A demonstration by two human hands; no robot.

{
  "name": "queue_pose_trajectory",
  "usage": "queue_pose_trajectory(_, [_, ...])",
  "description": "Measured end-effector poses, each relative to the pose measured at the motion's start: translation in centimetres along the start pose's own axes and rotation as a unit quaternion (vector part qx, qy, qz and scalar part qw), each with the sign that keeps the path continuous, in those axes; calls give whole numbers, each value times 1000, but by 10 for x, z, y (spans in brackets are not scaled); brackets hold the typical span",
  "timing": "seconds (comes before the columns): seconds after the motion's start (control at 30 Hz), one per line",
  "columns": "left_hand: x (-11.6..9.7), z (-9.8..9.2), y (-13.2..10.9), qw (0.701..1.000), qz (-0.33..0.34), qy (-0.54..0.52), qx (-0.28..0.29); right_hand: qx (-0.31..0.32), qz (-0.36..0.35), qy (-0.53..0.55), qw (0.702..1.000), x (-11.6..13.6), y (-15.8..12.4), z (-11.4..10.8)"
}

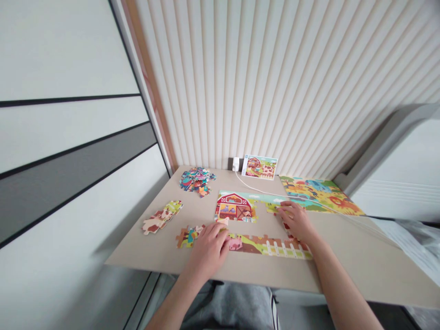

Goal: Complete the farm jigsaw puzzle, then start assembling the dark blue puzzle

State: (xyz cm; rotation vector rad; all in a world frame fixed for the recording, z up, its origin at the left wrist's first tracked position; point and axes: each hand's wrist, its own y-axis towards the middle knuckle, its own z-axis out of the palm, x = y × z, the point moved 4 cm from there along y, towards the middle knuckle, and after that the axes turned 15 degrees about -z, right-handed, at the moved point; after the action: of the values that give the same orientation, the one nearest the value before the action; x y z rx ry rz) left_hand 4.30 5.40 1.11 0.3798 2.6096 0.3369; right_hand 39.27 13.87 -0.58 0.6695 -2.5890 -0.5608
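On the table lies a partly joined farm jigsaw puzzle: a red barn section (233, 206) at upper left and a strip with a pig and white fence (261, 245) along the bottom. My left hand (210, 247) is over the lower left corner, its fingers closed on a pale pink puzzle piece (223, 222), mostly covered. Beneath my right hand (296, 222) are the puzzle's right edge pieces; its fingers stretch over a green piece (272, 207) below the sky strip. Several loose brown and green pieces (187, 236) lie just left of my left hand.
Cow pieces (162, 217) lie at the table's left, with a heap of blue pieces (196, 178) behind. A farm picture card (260, 167) leans on the wall beside a white charger (235, 164). Its cable (261, 189) crosses an animal puzzle (319, 194) at right.
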Motion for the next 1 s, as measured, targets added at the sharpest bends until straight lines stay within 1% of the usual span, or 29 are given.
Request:
queue_pose_trajectory(0.07, [-2, 0, -1, 1000, 3, -2, -5, -35, 4, 12, 999, 3, 1, -4])
queue_pose_trajectory(0.17, [-5, -3, -2, 1000, 9, -3, -19, -55, 6, 21, 998, 8, 3, -7])
queue_pose_trajectory(0.23, [1, -9, -1, 999, 1, -3, -35, -54, 3, 22, 998, 11, 4, -7])
queue_pose_trajectory(0.27, [8, -13, 1, 999, -11, 2, -47, -53, 1, 22, 998, 12, 4, -6])
queue_pose_trajectory(0.33, [34, -25, 6, 995, -50, 36, -74, -47, -5, 23, 999, 14, 4, -5])
queue_pose_trajectory(0.4, [70, -38, 14, 983, -111, 113, -96, -40, -7, 25, 999, 14, 4, -4])
queue_pose_trajectory(0.47, [110, -51, 22, 959, -186, 186, -105, -36, -5, 26, 999, 14, 4, -3])
queue_pose_trajectory(0.53, [146, -59, 29, 940, -248, 218, -81, -35, -4, 28, 999, 13, 4, -2])
queue_pose_trajectory(0.57, [160, -61, 33, 938, -263, 219, -55, -35, -5, 29, 999, 13, 4, -1])
queue_pose_trajectory(0.63, [177, -62, 38, 944, -260, 205, -17, -36, -7, 31, 999, 12, 3, 0])
queue_pose_trajectory(0.7, [184, -63, 41, 950, -245, 195, -6, -38, -7, 32, 999, 11, 3, 1])
queue_pose_trajectory(0.77, [183, -65, 42, 951, -236, 200, -11, -41, -7, 32, 999, 11, 2, 2])
queue_pose_trajectory(0.87, [175, -65, 44, 952, -223, 209, -16, -45, -6, 33, 998, 12, 3, 1])
queue_pose_trajectory(1.0, [164, -60, 48, 963, -210, 171, -16, -44, -7, 34, 998, 16, 4, -1])
